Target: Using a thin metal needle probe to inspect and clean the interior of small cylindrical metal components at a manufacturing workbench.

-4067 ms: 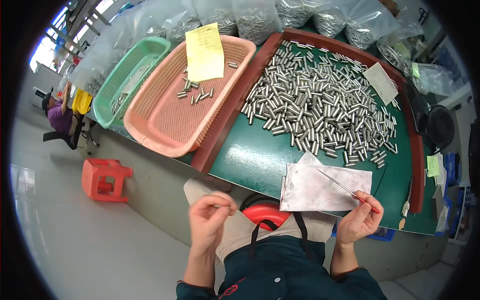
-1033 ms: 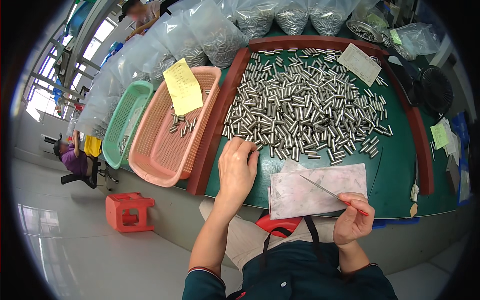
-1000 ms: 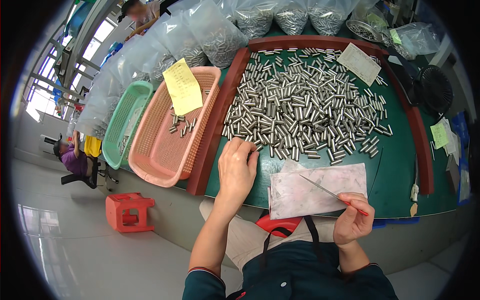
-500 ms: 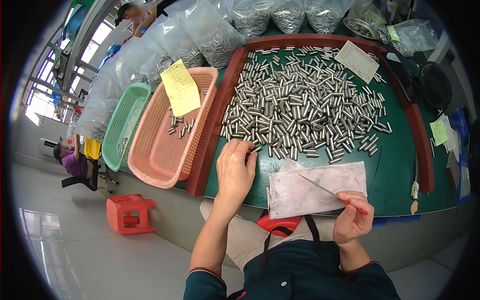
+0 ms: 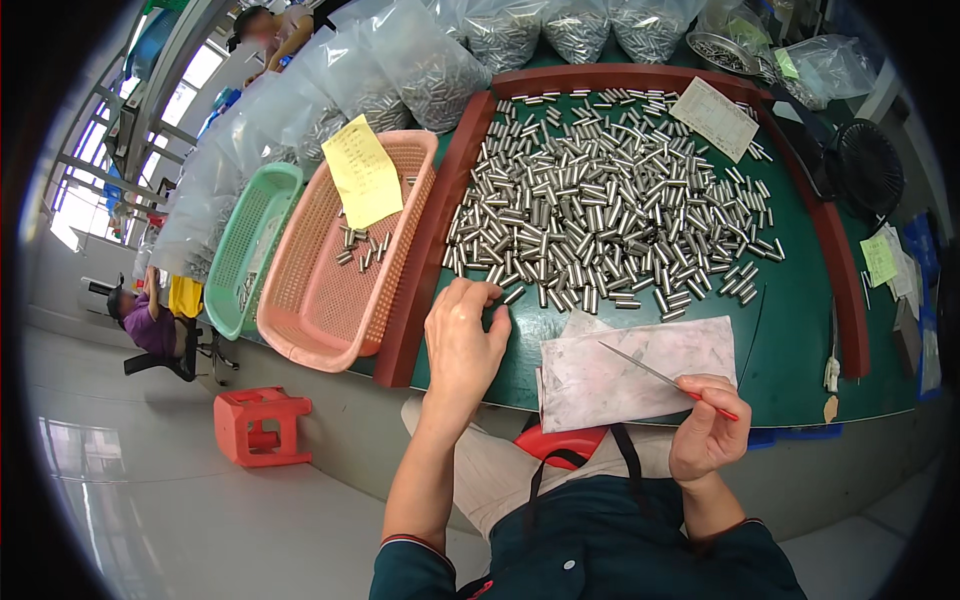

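Note:
My left hand (image 5: 465,335) rests palm down on the green work surface (image 5: 800,330), its fingertips touching the near edge of a big heap of short silver metal cylinders (image 5: 610,215); whether it grips one I cannot tell. My right hand (image 5: 708,432) is closed on a thin pointed tool with a red handle (image 5: 668,379), its tip lying over a grey, smudged sheet of paper (image 5: 640,370) by the table's near edge.
A brown raised rim (image 5: 425,250) frames the green surface. To the left stand a pink basket (image 5: 345,270) holding a few cylinders and a yellow note (image 5: 365,172), and a green basket (image 5: 250,245). Clear bags of parts (image 5: 420,60) line the back. A red stool (image 5: 262,425) stands on the floor.
My left hand came up from near my lap and settled on the near edge of the cylinder heap. My right hand has kept the tool over the paper.

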Available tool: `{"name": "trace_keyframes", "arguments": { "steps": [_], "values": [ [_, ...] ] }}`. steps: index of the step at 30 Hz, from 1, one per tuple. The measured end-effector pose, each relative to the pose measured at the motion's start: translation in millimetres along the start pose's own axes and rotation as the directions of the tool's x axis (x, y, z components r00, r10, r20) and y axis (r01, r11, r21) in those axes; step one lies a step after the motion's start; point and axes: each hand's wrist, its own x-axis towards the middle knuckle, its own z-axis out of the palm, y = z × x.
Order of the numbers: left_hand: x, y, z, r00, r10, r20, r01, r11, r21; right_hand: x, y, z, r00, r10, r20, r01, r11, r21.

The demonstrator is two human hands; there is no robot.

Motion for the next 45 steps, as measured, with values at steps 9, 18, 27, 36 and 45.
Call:
{"name": "trace_keyframes", "arguments": {
  "steps": [9, 18, 27, 36, 45],
  "values": [
    [5.2, 15.1, 8.4, 0.991, 0.134, -0.016, -0.134, 0.99, -0.045, -0.3, -0.7, -0.4, 1.0, 0.002, 0.007, -0.002, 1.0, 0.013],
    [10.6, 23.7, 17.1, 0.997, 0.072, 0.031, -0.073, 0.997, 0.039, 3.3, 3.6, -0.4, 0.999, -0.047, -0.015, 0.047, 0.999, 0.0],
    [5.0, 28.1, 10.0, 0.988, 0.155, 0.03, -0.157, 0.974, 0.161, 3.3, 0.5, -1.7, 0.998, -0.063, -0.025, 0.063, 0.998, -0.008],
    [-84.5, 21.7, -36.0, 0.862, -0.406, 0.303, 0.413, 0.217, -0.885, -0.9, 0.4, -2.9, 0.999, -0.032, -0.01, 0.032, 0.998, 0.045],
    [-160.6, -15.5, -8.3, 0.654, -0.593, 0.469, 0.458, -0.183, -0.87, -20.7, -32.0, 39.9, 0.817, -0.237, 0.526, 0.082, 0.95, 0.3]
  ]
}}
